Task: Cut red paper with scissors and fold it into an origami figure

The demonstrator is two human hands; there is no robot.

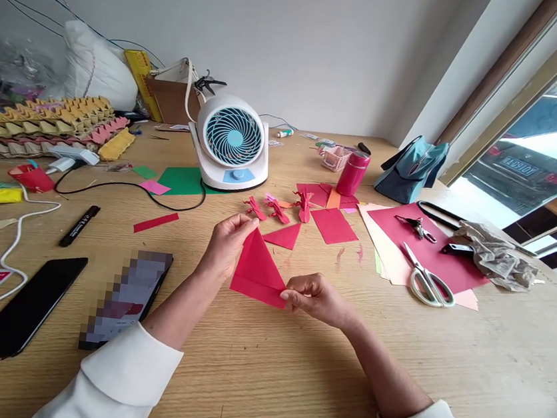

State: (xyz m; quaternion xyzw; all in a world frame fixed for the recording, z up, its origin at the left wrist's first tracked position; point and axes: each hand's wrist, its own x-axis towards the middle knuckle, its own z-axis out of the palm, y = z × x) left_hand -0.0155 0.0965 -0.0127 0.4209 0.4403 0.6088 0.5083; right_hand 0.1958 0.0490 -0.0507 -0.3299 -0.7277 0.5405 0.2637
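A red paper [258, 267], folded into a triangle with a strip along its lower edge, is held up between both hands. My left hand [224, 246] pinches its top corner. The lower right corner is pinched by my right hand [316, 298]. Just behind the paper lie a small red triangle [284, 236] and several small folded red figures [304, 204]. A red paper square [334, 226] rests to their right.
A white fan [233, 140] stands at the back, near a red can [353, 173]. Scissors [430, 287] lie on stacked paper at right. Two phones [26, 308], a black marker [79, 226] and cables are at left.
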